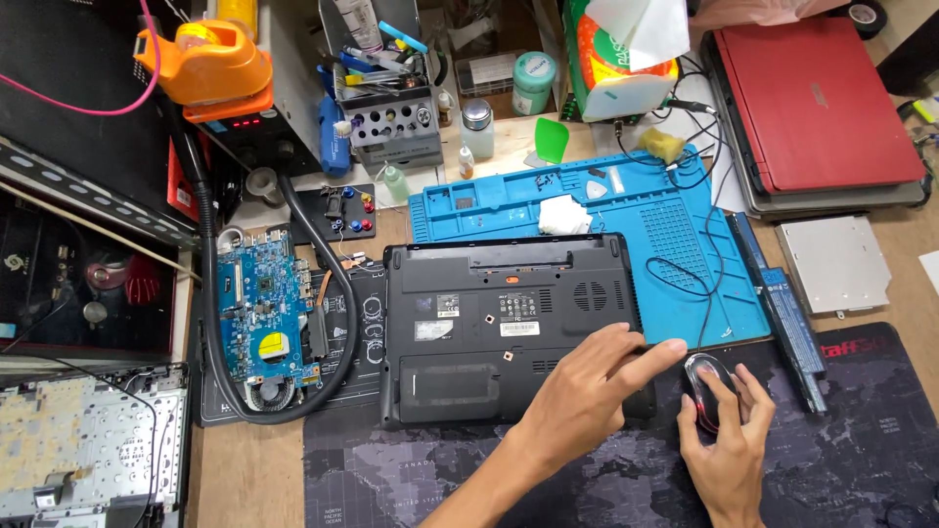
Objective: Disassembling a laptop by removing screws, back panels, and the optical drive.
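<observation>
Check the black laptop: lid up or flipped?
Flipped, closed. The black laptop lies underside up: vents, stickers and empty battery bay show.

Two bare hands (587, 391); forearms unsleeved; no rings.

bare desk mat (411, 479) open below upturned laptop (489, 332); blue circuit board (259, 318), hose (210, 323) crowd its left

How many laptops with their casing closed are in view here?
2: a black laptop lying bottom-up under the left hand, and a red laptop at top right. More may sit beneath the red one.
</observation>
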